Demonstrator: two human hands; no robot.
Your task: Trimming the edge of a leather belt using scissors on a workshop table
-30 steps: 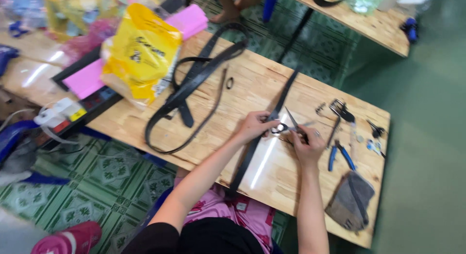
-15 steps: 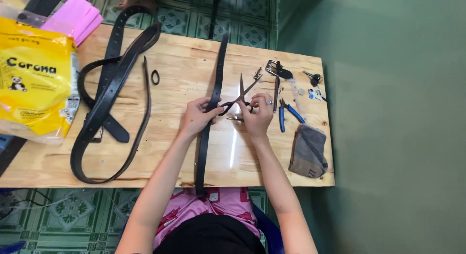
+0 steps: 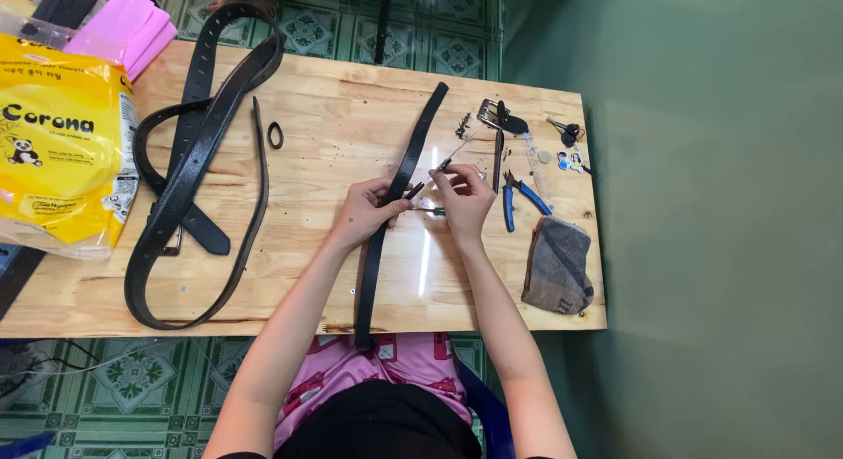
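A pale pine bench [image 3: 334, 117] with a visible grain stands on green patterned floor tiles beside a green wall. A narrow black belt strap [image 3: 399, 191] lies across the bench from near the far edge to the near edge, where its end hangs over.

The left hand [image 3: 364, 213] pinches the strap at mid-length, thumb and fingers closed on it. The right hand [image 3: 465, 200] is closed on a thin metal tool [image 3: 448, 161] whose dark tip meets the strap just beside the left hand; what kind of tool it is cannot be told.

Handling, as a judgement: the strap appears light, limp along its length, moderately stiff across its width, with a smooth face that may slide on the wood. The grip is best taken at the edges, close to the working point.

Toward the right edge lie blue-handled pliers [image 3: 520, 196], a metal buckle [image 3: 492, 115] and a folded grey cloth pouch [image 3: 558, 266]. Toward the left edge, wider black belts [image 3: 189, 187] lie looped, with a yellow plastic packet [image 3: 61, 152] at the far left corner.
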